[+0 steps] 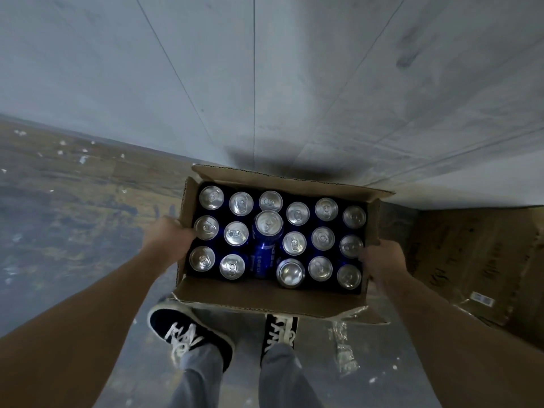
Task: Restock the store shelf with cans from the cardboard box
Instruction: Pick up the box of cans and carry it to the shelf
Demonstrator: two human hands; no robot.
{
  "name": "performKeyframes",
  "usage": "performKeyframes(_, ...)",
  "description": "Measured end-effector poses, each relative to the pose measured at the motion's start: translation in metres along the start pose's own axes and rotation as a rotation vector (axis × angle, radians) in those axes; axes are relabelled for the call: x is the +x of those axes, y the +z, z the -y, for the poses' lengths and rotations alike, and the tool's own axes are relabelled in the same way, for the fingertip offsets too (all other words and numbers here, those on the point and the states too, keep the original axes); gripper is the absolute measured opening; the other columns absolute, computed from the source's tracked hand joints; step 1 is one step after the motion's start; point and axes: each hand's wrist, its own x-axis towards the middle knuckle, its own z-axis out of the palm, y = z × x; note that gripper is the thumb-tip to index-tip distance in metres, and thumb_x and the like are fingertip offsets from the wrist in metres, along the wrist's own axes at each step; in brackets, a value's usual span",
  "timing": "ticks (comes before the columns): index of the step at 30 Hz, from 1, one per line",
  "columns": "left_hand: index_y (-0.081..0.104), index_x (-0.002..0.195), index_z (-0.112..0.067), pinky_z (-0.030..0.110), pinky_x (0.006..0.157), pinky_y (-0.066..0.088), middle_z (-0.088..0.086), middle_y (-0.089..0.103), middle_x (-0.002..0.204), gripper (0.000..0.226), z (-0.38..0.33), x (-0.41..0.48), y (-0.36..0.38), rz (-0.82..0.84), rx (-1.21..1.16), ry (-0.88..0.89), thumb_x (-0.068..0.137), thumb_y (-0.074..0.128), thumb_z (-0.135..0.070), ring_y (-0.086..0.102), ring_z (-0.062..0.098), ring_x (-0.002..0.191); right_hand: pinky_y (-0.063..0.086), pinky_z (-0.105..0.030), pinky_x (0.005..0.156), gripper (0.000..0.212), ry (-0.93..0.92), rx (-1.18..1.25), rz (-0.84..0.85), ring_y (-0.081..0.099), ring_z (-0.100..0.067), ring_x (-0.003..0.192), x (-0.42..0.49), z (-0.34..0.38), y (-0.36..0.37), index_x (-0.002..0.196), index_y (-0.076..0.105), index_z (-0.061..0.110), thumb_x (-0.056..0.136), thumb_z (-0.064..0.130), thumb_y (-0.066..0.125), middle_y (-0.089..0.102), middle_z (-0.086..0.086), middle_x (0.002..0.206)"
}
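Since the cardboard box (265,301) is packed with upright cans (235,233) and one loose can (266,248) leans across the middle, it wants lifting level. The left hand (169,235) curls over the left wall and the right hand (379,260) clasps the right wall. Keep the pull even on both sides, close above the shoes (188,334); no shelf shows.

Our shoes (188,334) stand on a stained floor (73,216); white scraps (84,159), crumpled clear wrap (344,348) and a flattened carton (477,260) lie on it.
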Motion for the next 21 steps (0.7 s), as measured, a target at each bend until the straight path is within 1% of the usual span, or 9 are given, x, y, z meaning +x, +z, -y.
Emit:
performKeyframes(3, 0.055, 0.063, -0.003, 0.028, 0.056, 0.039, 0.012, 0.053, 0.06, 0.023, 0.004, 0.0, -0.009, 0.023, -0.048, -0.021, 0.084, 0.063, -0.006, 0.054, 0.028, 0.062, 0.042, -0.042, 0.061, 0.008, -0.017, 0.051, 0.029, 0.057, -0.033, 0.071, -0.011, 0.012, -0.002, 0.075, 0.063, -0.003, 0.078, -0.003, 0.055, 0.063, -0.028, 0.081)
performKeyframes(5, 0.055, 0.066, -0.002, 0.026, 0.054, 0.036, 0.011, 0.052, 0.06, 0.022, 0.011, -0.001, -0.019, 0.022, -0.056, -0.04, 0.086, 0.063, -0.005, 0.051, 0.026, 0.058, 0.044, -0.043, 0.062, 0.01, -0.026, 0.068, 0.048, 0.059, -0.033, 0.072, -0.022, 0.021, 0.001, 0.076, 0.064, -0.004, 0.072, 0.001, 0.057, 0.065, -0.03, 0.082)
performKeyframes(8, 0.057, 0.07, 0.001, 0.027, 0.053, 0.035, 0.012, 0.051, 0.061, 0.017, 0.03, -0.002, -0.041, 0.016, -0.094, -0.079, 0.086, 0.062, -0.003, 0.047, 0.024, 0.055, 0.051, -0.044, 0.067, 0.002, -0.041, 0.019, 0.134, 0.057, -0.028, 0.07, -0.044, 0.039, 0.009, 0.072, 0.06, 0.004, 0.073, 0.004, 0.062, 0.061, -0.017, 0.074)
performKeyframes(9, 0.059, 0.072, 0.002, 0.028, 0.055, 0.037, 0.014, 0.053, 0.062, 0.015, 0.038, -0.003, -0.052, 0.007, -0.106, -0.096, 0.086, 0.063, -0.003, 0.049, 0.025, 0.057, 0.051, -0.043, 0.066, 0.01, -0.038, -0.008, 0.149, 0.055, -0.026, 0.068, -0.053, 0.047, 0.013, 0.071, 0.058, 0.007, 0.077, 0.0, 0.061, 0.058, -0.014, 0.073)
performKeyframes(12, 0.064, 0.08, 0.008, 0.032, 0.058, 0.043, 0.018, 0.06, 0.068, 0.012, 0.064, -0.008, -0.087, -0.002, -0.154, -0.132, 0.084, 0.064, -0.003, 0.056, 0.028, 0.062, 0.039, -0.037, 0.058, 0.006, -0.061, -0.01, 0.166, 0.052, -0.027, 0.065, -0.081, 0.066, 0.03, 0.075, 0.061, -0.006, 0.074, -0.011, 0.059, 0.058, -0.018, 0.072)
performKeyframes(15, 0.064, 0.083, 0.01, 0.031, 0.058, 0.043, 0.019, 0.061, 0.069, 0.012, 0.096, -0.017, -0.127, 0.006, -0.21, -0.167, 0.083, 0.064, -0.002, 0.056, 0.027, 0.061, 0.039, -0.036, 0.055, 0.012, -0.091, -0.066, 0.202, 0.054, -0.029, 0.064, -0.116, 0.095, 0.05, 0.083, 0.062, -0.013, 0.072, -0.013, 0.058, 0.06, -0.021, 0.074)
performKeyframes(17, 0.063, 0.083, 0.012, 0.03, 0.056, 0.043, 0.018, 0.058, 0.067, 0.013, 0.12, -0.024, -0.155, -0.009, -0.245, -0.197, 0.083, 0.064, -0.001, 0.055, 0.027, 0.06, 0.042, -0.035, 0.053, 0.005, -0.152, -0.155, 0.25, 0.054, -0.028, 0.061, -0.147, 0.121, 0.063, 0.083, 0.062, -0.008, 0.078, -0.01, 0.06, 0.061, -0.018, 0.074)
performKeyframes(19, 0.061, 0.081, 0.01, 0.027, 0.054, 0.04, 0.016, 0.055, 0.066, 0.01, 0.143, -0.032, -0.183, -0.022, -0.281, -0.228, 0.084, 0.063, 0.001, 0.052, 0.026, 0.058, 0.047, -0.03, 0.053, 0.009, -0.209, -0.207, 0.296, 0.053, -0.025, 0.059, -0.182, 0.148, 0.076, 0.081, 0.06, 0.002, 0.082, -0.006, 0.059, 0.059, -0.012, 0.072)
performKeyframes(21, 0.058, 0.076, 0.006, 0.026, 0.053, 0.037, 0.015, 0.052, 0.064, 0.01, 0.17, -0.039, -0.213, -0.046, -0.341, -0.263, 0.084, 0.062, 0.002, 0.049, 0.024, 0.055, 0.044, -0.024, 0.049, 0.011, -0.266, -0.223, 0.328, 0.054, -0.025, 0.059, -0.221, 0.176, 0.095, 0.082, 0.061, 0.002, 0.081, -0.009, 0.059, 0.06, -0.013, 0.074)
